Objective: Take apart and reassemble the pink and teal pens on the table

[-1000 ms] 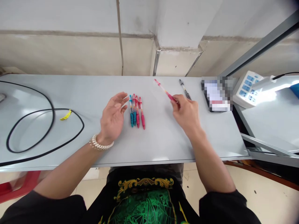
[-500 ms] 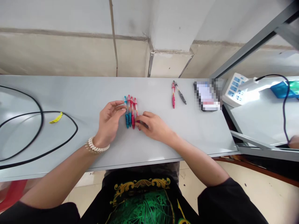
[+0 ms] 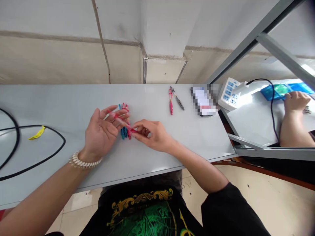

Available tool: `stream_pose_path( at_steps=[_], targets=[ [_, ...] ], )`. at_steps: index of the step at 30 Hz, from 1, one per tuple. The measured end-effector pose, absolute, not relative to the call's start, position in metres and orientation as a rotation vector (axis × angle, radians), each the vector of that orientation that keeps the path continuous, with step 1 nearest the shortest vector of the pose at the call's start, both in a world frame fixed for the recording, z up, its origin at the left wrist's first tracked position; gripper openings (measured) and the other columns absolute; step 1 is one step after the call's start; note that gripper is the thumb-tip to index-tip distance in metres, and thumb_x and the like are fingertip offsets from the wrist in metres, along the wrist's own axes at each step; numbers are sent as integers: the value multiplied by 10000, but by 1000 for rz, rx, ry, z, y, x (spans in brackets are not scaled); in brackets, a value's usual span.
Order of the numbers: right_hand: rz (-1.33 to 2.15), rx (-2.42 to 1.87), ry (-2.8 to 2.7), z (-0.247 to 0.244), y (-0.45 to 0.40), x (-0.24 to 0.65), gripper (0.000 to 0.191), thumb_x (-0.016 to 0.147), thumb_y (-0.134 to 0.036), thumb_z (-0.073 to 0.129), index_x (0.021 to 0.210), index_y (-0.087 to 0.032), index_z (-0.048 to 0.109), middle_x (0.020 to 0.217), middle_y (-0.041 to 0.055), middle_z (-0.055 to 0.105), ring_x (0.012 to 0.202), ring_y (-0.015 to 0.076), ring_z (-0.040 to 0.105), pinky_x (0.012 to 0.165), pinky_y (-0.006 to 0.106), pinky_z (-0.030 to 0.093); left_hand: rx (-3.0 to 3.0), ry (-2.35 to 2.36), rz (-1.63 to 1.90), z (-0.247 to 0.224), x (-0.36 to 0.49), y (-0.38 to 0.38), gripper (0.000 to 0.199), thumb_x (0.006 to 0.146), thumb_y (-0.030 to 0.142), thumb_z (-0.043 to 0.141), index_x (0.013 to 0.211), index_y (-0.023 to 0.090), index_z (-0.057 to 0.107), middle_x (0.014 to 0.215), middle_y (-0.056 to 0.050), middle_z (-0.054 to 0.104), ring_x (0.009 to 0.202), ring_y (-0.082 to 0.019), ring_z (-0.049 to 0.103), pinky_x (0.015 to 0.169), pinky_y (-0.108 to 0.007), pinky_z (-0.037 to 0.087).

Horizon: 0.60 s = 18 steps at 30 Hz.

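Observation:
A red pen (image 3: 125, 123), blurred by motion, is pinched by its lower end in my right hand (image 3: 155, 136). It slants up and left, its other end over the fingers of my left hand (image 3: 102, 131). That hand is palm up with its fingers apart; whether they touch the pen I cannot tell. Behind and below the held pen, pens lie side by side on the table: two with blue grips (image 3: 124, 133) and a red one (image 3: 129, 135). Their middles are partly hidden by my left fingers and the held pen.
Farther right on the table (image 3: 152, 98) lie a red pen (image 3: 171, 105) and a grey pen (image 3: 179, 103). Beyond them are a blurred-out phone (image 3: 205, 101) and a white power strip (image 3: 228, 93). A black cable (image 3: 55, 159) loops at left. Another person's hand (image 3: 296, 100) shows behind the metal frame.
My right hand has lifted the rightmost red pen from the row and tilted it leftward. My left hand has turned palm up. The camera view has shifted to the right.

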State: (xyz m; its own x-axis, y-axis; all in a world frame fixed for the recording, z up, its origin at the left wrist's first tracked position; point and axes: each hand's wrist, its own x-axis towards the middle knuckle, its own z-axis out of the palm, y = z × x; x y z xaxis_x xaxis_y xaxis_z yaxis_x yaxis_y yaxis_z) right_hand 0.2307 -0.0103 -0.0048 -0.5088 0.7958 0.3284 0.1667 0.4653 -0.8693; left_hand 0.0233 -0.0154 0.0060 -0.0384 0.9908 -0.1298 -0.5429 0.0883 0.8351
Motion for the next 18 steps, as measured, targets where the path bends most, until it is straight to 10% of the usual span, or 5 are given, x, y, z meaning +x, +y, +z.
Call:
stream_pose_path(
  at_steps=[4,18],
  targets=[
    [1073,-781,-1993,-9,-16,220,175,1016,-344,635,1092,-185,644,843,2,672,694,103,553,663,256,482,539,678,1274,20,24,-21,379,986,503,631,771,191,652,644,7,516,676,-139,598,743,-303,594],
    [1723,-870,-1736,-6,-19,209,283,1034,-428,583,1061,-164,681,748,-25,664,578,82,570,579,241,494,396,684,1340,36,22,-27,397,991,437,545,692,183,481,623,41,282,573,-98,364,576,-231,533]
  ],
)
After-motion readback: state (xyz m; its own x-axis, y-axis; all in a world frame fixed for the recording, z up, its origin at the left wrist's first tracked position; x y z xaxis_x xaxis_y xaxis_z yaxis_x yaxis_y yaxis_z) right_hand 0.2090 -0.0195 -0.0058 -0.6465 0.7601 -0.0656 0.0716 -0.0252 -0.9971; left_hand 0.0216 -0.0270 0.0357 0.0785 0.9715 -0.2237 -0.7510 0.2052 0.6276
